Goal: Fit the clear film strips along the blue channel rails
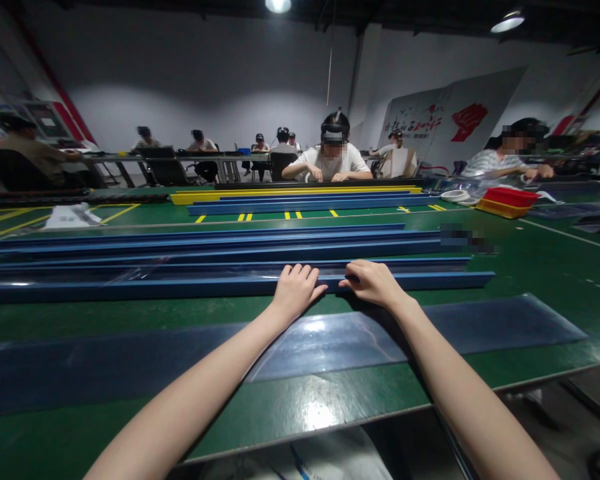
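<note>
A long blue channel strip (pixel 220 288) lies across the green table in front of me, with a clear plastic film visible inside it. My left hand (pixel 296 291) is closed over its near wall, fingers inside and thumb on the front. A short way to the right, my right hand (pixel 374 283) grips the same strip with curled fingers; its fingertips are partly hidden. Between my forearms and reaching out to both sides lies a flat sheet of clear plastic (pixel 330 343), nearer to me than the strip.
More blue channel strips (pixel 300 241) lie parallel just beyond. Farther back are a yellow strip (pixel 300 194), a red tray (pixel 510 197) and a crumpled white sheet (pixel 73 217). A co-worker (pixel 333 157) sits opposite; another person (pixel 505 157) works at the right. The table's front edge (pixel 360 421) is close.
</note>
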`<state>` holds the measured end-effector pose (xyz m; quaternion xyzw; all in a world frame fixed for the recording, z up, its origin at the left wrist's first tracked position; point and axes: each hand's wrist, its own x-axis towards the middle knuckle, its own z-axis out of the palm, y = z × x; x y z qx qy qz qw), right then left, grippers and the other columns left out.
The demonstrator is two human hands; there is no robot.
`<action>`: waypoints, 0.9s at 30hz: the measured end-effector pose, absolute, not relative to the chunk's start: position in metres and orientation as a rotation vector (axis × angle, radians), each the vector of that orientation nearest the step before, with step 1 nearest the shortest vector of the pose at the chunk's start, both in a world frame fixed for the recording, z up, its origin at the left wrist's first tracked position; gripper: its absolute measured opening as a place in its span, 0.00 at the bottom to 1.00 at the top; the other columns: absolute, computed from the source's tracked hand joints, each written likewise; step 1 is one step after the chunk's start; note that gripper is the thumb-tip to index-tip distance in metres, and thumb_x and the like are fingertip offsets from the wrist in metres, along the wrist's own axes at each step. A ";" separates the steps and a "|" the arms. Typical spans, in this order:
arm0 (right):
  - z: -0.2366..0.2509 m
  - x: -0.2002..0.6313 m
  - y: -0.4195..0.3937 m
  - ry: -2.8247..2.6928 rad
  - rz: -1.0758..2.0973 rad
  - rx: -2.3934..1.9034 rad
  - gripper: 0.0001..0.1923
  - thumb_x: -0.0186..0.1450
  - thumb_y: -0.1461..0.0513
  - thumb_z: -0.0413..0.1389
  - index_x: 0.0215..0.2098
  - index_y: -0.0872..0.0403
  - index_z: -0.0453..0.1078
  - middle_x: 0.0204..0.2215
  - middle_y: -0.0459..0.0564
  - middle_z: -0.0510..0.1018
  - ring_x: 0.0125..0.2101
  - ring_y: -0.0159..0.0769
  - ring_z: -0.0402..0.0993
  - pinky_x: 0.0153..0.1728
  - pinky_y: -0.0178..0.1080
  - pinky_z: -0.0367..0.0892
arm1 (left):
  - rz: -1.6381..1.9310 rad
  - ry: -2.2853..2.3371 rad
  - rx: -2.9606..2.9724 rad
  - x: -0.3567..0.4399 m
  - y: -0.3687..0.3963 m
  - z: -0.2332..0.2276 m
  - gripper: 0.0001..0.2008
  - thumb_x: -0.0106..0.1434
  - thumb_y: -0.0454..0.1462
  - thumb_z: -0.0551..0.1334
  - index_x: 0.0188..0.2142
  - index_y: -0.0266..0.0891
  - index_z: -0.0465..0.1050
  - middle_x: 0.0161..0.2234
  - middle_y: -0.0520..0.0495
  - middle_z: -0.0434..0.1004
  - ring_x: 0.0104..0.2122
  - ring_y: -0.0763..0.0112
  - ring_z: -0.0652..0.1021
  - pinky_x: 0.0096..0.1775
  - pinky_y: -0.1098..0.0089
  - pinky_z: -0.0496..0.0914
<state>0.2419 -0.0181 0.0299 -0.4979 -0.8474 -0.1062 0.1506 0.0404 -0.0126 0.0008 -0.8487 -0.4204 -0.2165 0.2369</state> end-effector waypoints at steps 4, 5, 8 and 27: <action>0.029 0.245 -0.017 -2.422 -0.293 -1.448 0.12 0.60 0.54 0.50 0.27 0.54 0.65 0.27 0.48 0.73 0.28 0.33 0.68 0.25 0.33 0.49 | -0.600 -1.137 -2.328 0.040 -0.013 0.001 0.16 0.62 0.47 0.52 0.37 0.37 0.67 0.33 0.44 0.72 0.35 0.62 0.70 0.35 0.64 0.57; 0.029 0.246 -0.018 -2.419 -0.288 -1.451 0.12 0.60 0.54 0.50 0.26 0.54 0.65 0.27 0.48 0.73 0.28 0.33 0.68 0.25 0.33 0.50 | -0.603 -1.135 -2.330 0.040 -0.012 0.001 0.16 0.62 0.47 0.52 0.37 0.37 0.67 0.33 0.44 0.72 0.35 0.62 0.70 0.35 0.64 0.57; 0.031 0.252 -0.019 -2.410 -0.277 -1.471 0.12 0.60 0.54 0.50 0.26 0.54 0.65 0.26 0.47 0.73 0.28 0.32 0.68 0.25 0.33 0.50 | -0.614 -1.133 -2.326 0.039 -0.012 0.000 0.16 0.62 0.47 0.52 0.37 0.37 0.67 0.33 0.44 0.72 0.35 0.62 0.70 0.36 0.64 0.57; 0.029 0.262 -0.021 -2.400 -0.249 -1.550 0.12 0.61 0.54 0.47 0.29 0.53 0.65 0.29 0.49 0.74 0.30 0.35 0.68 0.29 0.33 0.53 | -0.664 -1.161 -2.296 0.041 -0.011 -0.002 0.17 0.62 0.48 0.51 0.34 0.37 0.69 0.32 0.43 0.72 0.35 0.62 0.70 0.41 0.61 0.58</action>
